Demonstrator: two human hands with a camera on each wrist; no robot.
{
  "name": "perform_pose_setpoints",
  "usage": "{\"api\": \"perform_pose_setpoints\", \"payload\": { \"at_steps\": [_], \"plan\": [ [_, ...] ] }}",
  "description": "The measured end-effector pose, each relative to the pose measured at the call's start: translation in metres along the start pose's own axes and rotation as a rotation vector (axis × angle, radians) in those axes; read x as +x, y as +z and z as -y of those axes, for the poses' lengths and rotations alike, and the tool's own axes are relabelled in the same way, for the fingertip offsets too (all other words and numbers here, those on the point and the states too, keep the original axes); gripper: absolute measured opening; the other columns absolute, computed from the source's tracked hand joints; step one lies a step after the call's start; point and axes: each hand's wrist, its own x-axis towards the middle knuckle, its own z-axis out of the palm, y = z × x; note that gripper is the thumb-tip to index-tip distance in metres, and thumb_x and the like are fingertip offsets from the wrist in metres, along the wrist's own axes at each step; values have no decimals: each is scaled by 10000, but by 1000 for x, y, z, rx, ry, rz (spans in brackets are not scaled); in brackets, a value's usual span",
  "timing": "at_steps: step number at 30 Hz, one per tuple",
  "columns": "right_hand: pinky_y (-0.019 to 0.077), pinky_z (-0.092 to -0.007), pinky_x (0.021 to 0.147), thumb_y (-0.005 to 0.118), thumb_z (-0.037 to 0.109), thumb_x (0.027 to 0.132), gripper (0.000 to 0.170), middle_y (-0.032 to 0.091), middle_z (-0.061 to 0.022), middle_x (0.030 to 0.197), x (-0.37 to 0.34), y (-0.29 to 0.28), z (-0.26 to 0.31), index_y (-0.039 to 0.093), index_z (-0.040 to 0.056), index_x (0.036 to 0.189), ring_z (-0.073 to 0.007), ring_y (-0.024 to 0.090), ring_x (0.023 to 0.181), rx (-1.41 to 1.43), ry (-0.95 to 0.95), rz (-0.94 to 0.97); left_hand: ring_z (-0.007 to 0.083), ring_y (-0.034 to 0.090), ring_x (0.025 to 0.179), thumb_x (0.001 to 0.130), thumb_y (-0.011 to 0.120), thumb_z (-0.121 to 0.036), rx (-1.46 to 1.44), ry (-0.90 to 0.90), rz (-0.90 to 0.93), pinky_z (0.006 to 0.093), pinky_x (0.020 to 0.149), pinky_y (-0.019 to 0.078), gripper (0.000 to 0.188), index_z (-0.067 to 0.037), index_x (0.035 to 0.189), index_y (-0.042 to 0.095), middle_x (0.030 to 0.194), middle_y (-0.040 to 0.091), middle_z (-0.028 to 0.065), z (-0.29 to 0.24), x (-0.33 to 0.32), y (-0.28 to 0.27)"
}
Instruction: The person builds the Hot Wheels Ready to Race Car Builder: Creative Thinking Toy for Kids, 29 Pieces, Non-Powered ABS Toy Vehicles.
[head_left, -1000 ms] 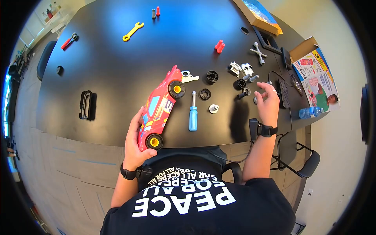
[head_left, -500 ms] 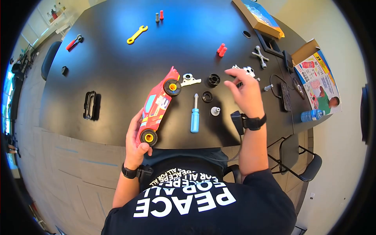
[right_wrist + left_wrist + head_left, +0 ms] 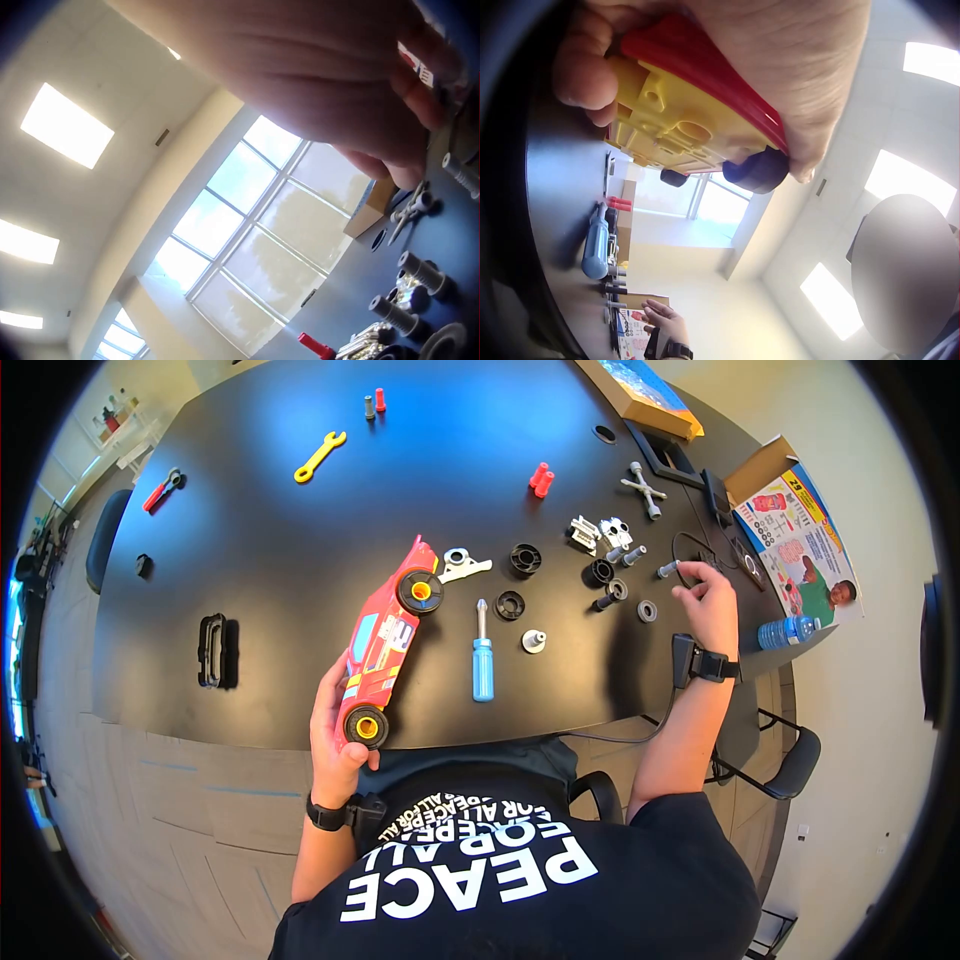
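My left hand grips the red toy race car by its rear, with the thumb near the lower wheel. In the left wrist view the car's yellow underside and dark wheels show. My right hand hovers over the table's right side, fingers loosely bent and nothing visible between them. A grey bolt stands just left of its fingertips. Several grey bolts also appear below that hand in the right wrist view. A blue screwdriver lies right of the car, beside a black wheel ring.
A white bracket lies by the car's front. Farther back are a yellow wrench, red bolts and a grey cross wrench. A printed box and water bottle stand at the right; a black frame lies left.
My right hand moved left over the white and grey parts, then back right to beside the lone grey bolt. The left hand keeps holding the car, which has shifted slightly left in view.
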Motion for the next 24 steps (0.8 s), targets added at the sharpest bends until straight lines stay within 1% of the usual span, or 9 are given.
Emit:
{"api": "perform_pose_setpoints", "payload": {
  "at_steps": [3, 7, 10, 12, 13, 14, 16, 19, 24],
  "plan": [
    [597, -372, 826, 963, 61, 718, 584, 792, -93, 1187, -16, 12, -19, 800, 74, 1279, -219, 668, 866, -68, -106, 162, 125, 729, 891, 634, 904, -882, -1, 3, -3, 208, 455, 567, 1494, -4, 1700, 335, 1268, 695, 109, 0, 1, 0],
    [596, -368, 807, 974, 47, 700, 600, 776, -103, 1167, -27, 36, -22, 796, 61, 1272, -231, 675, 811, -9, -78, 217, 126, 729, 892, 634, 905, -881, 4, -1, -5, 209, 454, 567, 1493, -2, 1698, 337, 1269, 695, 111, -2, -1, 0],
    [595, -346, 760, 926, 27, 784, 548, 754, -108, 1125, -28, 47, -31, 772, 54, 1310, -197, 694, 788, 3, -139, 197, 126, 730, 887, 632, 914, -872, 8, 0, -20, 209, 452, 565, 1492, 1, 1697, 342, 1274, 693, 117, -1, 0, -1],
    [604, -277, 725, 822, 25, 942, 455, 727, -74, 1120, -31, 50, -22, 738, 91, 1385, -123, 680, 806, 223, -18, 56, 132, 732, 883, 630, 925, -860, -9, 13, 4, 211, 448, 562, 1494, 8, 1697, 342, 1303, 690, 128, 1, 0, -1],
    [622, -262, 719, 694, 21, 1052, 354, 712, -79, 1136, -31, 48, -14, 711, 62, 1404, -125, 709, 852, 475, 51, 95, 88, 709, 863, 652, 944, -826, -41, 26, 19, 185, 449, 470, 1487, 9, 1719, 331, 1451, 621, 187, 1, -1, 1],
    [627, -278, 748, 640, -9, 1084, 302, 723, -94, 1170, -38, 43, 13, 707, 8, 1378, -144, 728, 873, 768, 12, 115, 137, 724, 1031, 628, 933, -859, 25, -19, 67, 237, 694, 593, 1529, 20, 1722, 325, 1447, 627, 178, -7, -3, -7],
    [642, -316, 787, 613, -57, 1088, 270, 734, -107, 1165, -60, 32, 69, 729, -32, 1330, -165, 747, 888, 871, -36, 159, 197, 668, 1268, 599, 927, -870, 21, 67, 71, 338, 1056, 553, 1560, 26, 1724, 322, 1480, 614, 176, 3, 1, -7],
    [628, -313, 833, 659, -122, 1030, 223, 733, -136, 1177, -93, 27, 141, 793, -59, 1198, -201, 755, 941, 980, -299, 322, 231, 576, 1417, 564, 957, -830, 1, 39, 93, 404, 1243, 403, 1586, 30, 1729, 311, 1521, 593, 179, 1, 0, -8],
    [637, -256, 840, 708, -188, 925, 341, 761, -104, 1148, -134, 49, 213, 848, -4, 1176, -148, 772, 981, 1095, -248, 645, 232, 591, 1398, 550, 1030, -739, 48, 136, 130, 386, 1215, 435, 1596, 30, 1741, 297, 1532, 583, 174, 16, 5, -16]
  ]
}}
